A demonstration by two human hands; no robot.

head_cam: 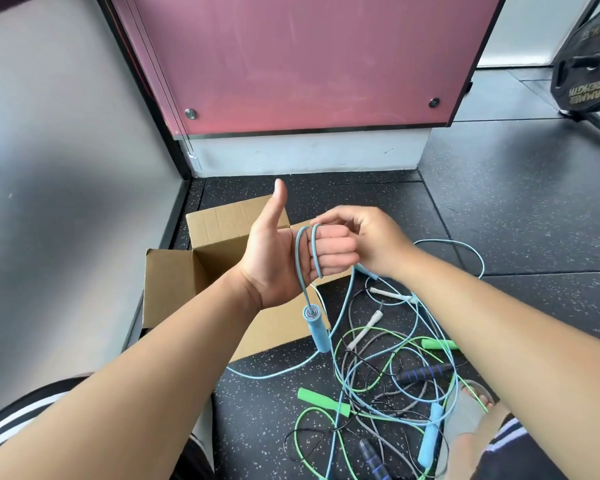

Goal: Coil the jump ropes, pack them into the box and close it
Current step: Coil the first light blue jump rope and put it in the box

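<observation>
My left hand [274, 258] is held up palm towards me, thumb up, fingers together. The light blue jump rope [315, 251] is looped twice around those fingers, and one of its blue handles [316, 329] hangs below the palm. My right hand [368, 237] is just behind the left fingers and pinches the same rope at the top of the loops. The rest of the blue cord trails down to the floor, where its other handle [430, 434] lies. An open cardboard box [174, 282] sits on the floor under my left hand.
A tangle of ropes lies on the black speckled floor at lower right: a green one [323, 401], a white-handled grey one [364, 329] and a dark blue-handled one [426, 372]. My sandalled foot [475, 410] rests among them. A pink panel [305, 60] stands behind, a weight plate [586, 71] at far right.
</observation>
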